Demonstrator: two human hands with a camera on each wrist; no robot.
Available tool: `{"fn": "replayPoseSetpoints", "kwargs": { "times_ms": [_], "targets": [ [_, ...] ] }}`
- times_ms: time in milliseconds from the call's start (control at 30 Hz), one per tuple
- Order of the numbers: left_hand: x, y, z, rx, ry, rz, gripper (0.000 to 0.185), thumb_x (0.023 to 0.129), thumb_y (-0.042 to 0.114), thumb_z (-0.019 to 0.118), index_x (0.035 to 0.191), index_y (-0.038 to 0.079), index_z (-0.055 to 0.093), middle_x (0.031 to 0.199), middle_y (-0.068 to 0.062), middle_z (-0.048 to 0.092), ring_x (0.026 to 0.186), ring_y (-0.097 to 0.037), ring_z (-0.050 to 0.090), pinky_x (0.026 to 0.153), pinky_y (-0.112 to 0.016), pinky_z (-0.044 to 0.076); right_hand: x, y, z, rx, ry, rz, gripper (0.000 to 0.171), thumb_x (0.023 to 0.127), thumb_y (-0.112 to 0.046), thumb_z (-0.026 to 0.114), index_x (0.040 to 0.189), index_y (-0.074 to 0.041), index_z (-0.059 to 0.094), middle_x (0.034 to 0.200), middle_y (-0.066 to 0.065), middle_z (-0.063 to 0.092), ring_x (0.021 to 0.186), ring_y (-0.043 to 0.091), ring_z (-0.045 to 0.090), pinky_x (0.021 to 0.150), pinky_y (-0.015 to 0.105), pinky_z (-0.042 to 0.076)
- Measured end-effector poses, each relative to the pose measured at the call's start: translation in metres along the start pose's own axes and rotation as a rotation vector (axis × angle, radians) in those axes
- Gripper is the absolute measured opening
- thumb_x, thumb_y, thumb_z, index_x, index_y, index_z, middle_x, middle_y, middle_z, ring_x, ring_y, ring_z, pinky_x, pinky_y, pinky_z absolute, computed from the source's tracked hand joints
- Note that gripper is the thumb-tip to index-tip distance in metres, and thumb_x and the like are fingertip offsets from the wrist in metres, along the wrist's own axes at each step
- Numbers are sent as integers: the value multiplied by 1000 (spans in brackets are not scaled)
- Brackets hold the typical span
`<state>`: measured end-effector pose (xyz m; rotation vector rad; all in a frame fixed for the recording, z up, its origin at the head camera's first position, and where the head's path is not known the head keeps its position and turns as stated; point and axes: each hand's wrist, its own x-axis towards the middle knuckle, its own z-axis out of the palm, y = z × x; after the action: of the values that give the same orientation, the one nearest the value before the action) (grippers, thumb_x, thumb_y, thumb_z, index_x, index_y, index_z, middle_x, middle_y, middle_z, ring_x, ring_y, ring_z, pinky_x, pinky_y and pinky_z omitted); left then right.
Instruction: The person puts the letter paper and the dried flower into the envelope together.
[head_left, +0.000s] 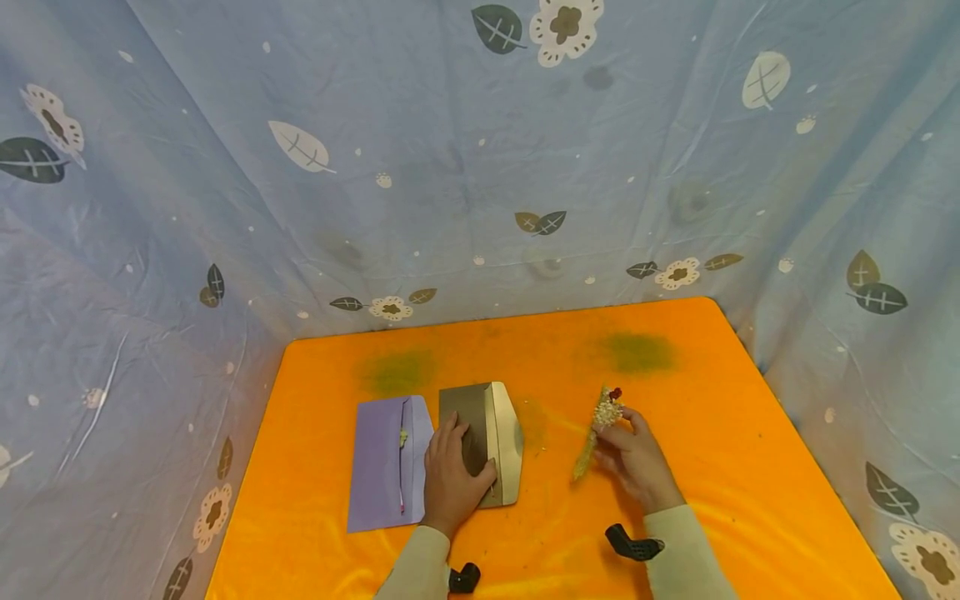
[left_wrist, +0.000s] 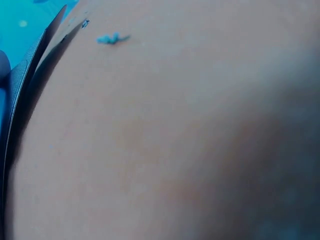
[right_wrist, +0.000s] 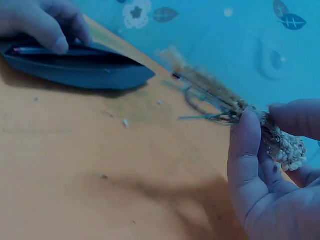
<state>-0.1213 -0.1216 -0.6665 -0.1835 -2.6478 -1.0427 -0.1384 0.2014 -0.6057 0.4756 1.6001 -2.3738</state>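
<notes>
My left hand (head_left: pixel 468 450) lies on a gold envelope (head_left: pixel 504 433) at the middle of the orange table (head_left: pixel 675 375), fingers and thumb curled on its upper layer and holding its mouth open. In the right wrist view the envelope (right_wrist: pixel 90 72) looks dark and puffed, with the left hand (right_wrist: pixel 42 25) on its edge. My right hand (head_left: pixel 618 427) pinches a dried flower sprig (head_left: pixel 596 429) just above the table, right of the envelope. The sprig (right_wrist: pixel 210 90) has a pale, grainy head and thin stems. The left wrist view is a blur.
A purple envelope (head_left: pixel 382 467) lies flat just left of the gold one. Two greenish stains (head_left: pixel 637 352) mark the far part of the table. Blue cloth with leaf and flower prints (head_left: pixel 450 167) walls in the table at the back and sides.
</notes>
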Motion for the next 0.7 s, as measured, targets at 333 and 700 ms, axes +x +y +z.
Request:
{"fn": "replayPoseSetpoints", "kwargs": {
  "times_ms": [333, 700],
  "targets": [
    [0, 0, 1, 2, -3, -6, 69, 89, 32, 84, 147, 3, 61, 169, -16, 41, 151, -39, 39, 123, -62, 25, 1, 5, 16, 122, 7, -31, 42, 113, -2, 55, 141, -9, 26, 106, 6, 70, 95, 19, 74, 87, 35, 63],
    [0, 0, 0, -3, -4, -2, 69, 89, 32, 83, 147, 2, 60, 169, -17, 41, 151, -40, 38, 123, -62, 24, 3, 13, 31, 101, -13, -72, 37, 110, -2, 60, 142, 0, 40, 109, 9, 68, 96, 20, 74, 89, 36, 62]
  ]
}}
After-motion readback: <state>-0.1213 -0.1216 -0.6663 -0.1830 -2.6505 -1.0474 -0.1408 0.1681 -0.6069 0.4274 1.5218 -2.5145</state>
